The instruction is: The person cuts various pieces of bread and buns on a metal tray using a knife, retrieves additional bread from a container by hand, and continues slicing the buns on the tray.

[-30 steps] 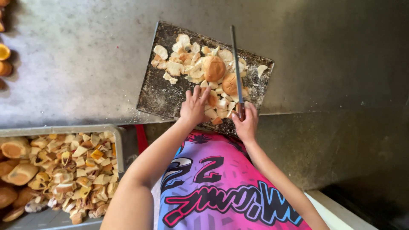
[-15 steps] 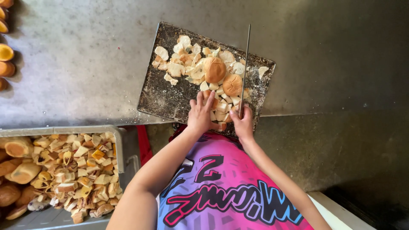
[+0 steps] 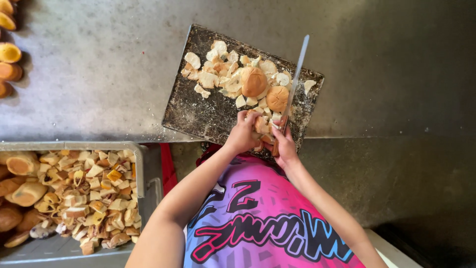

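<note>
A dark cutting board lies on a steel counter, strewn with cut bread pieces and two whole rolls. My right hand grips a long knife by its handle, the blade pointing away over the board beside the rolls. My left hand is closed on a bread roll at the board's near edge, right next to the blade.
A metal tray at the lower left holds several bread chunks and rolls. More rolls sit at the counter's far left edge. The counter's front edge runs just under the board.
My left hand went from flat on the board to closed around a piece of bread. The knife blade tilted slightly to the right while my right hand stayed on the handle.
</note>
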